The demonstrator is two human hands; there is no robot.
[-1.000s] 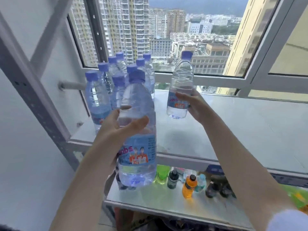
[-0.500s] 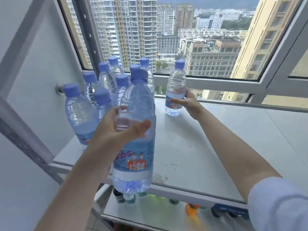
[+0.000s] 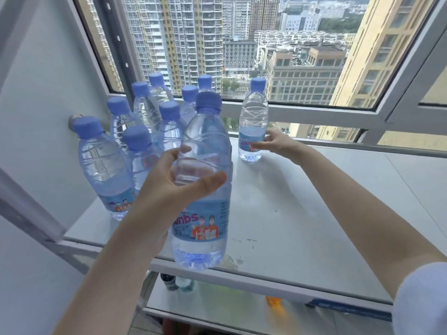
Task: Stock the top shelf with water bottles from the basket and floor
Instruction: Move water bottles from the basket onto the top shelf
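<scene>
While left hand (image 3: 167,189) grips bottle (image 3: 205,228), upright, blue-capped

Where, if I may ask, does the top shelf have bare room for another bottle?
Bare: the top shelf right of the lone bottle and right hand, to the front edge. Crowded: the bottle cluster at left.
</scene>
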